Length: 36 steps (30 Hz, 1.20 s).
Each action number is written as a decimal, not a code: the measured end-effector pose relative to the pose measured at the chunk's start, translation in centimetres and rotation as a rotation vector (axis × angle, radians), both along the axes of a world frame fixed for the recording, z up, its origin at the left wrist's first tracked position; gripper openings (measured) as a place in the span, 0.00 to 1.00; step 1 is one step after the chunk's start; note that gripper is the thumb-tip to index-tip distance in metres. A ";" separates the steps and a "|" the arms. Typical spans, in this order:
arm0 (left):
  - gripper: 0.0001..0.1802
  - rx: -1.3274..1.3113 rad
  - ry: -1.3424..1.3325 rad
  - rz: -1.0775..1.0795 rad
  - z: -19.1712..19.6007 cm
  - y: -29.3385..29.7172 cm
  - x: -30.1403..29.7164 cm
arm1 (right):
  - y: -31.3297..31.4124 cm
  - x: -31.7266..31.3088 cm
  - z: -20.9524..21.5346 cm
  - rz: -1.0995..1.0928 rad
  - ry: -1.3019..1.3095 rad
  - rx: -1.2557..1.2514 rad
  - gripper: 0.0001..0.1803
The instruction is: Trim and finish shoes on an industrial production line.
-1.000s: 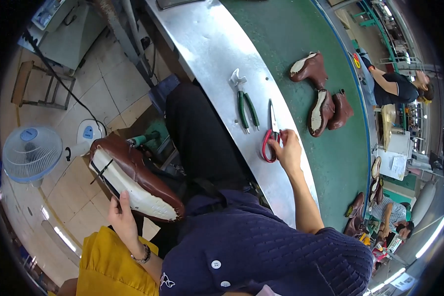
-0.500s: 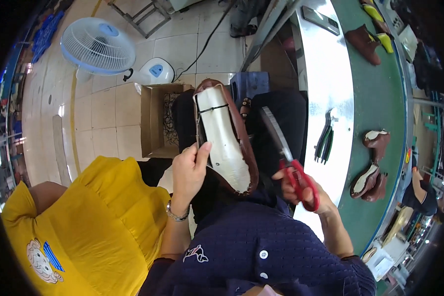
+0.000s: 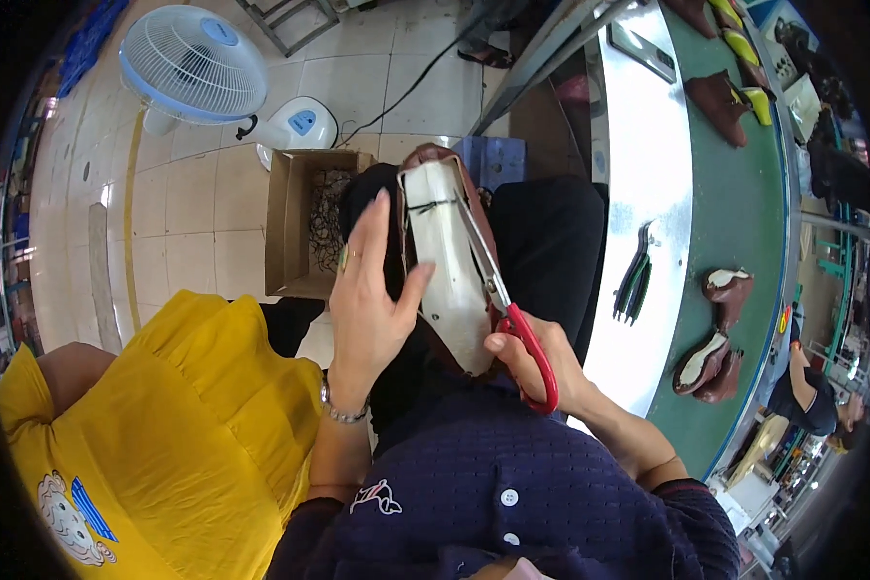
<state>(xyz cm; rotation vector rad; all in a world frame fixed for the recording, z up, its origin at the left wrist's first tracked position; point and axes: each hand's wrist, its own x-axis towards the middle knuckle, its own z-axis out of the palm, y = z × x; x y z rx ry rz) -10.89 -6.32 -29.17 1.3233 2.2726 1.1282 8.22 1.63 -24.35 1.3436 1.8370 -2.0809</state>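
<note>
A brown shoe upper (image 3: 445, 271) with a whitish sole side facing up rests over my lap, its toe end away from me. A thin black cord (image 3: 432, 206) is tied across it near the far end. My right hand (image 3: 549, 362) grips red-handled scissors (image 3: 530, 353), whose blades lie along the sole side with tips at the cord's right end. Whether the blades are around the cord I cannot tell. My left hand (image 3: 369, 307) has its fingers stretched out along the shoe's left side; its thumb lies over the edge of the sole.
A cardboard box (image 3: 291, 222) with dark cord scraps stands on the floor beyond my left knee, near a fan (image 3: 195, 72). To the right, black-handled pliers (image 3: 635, 275) lie on a metal ledge beside a green belt (image 3: 720, 208) carrying brown shoes (image 3: 720, 372). A person in yellow (image 3: 213, 416) sits at left.
The scissors have swung left from beside the shoe onto its sole side, up to the cord. My left hand has let go of the shoe's edge and spread its fingers.
</note>
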 end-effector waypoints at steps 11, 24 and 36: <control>0.03 0.306 0.406 0.051 -1.3 3.2 -0.9 | 4.0 15.9 -7.5 -0.556 -0.248 0.722 0.25; 0.20 -0.049 0.411 0.296 -2.2 -1.0 -9.5 | -1.0 30.2 -15.1 -0.635 -0.988 0.977 0.28; 0.29 0.051 0.585 -0.571 -1.2 9.8 1.8 | 8.5 17.5 -12.9 -0.668 -0.512 0.984 0.27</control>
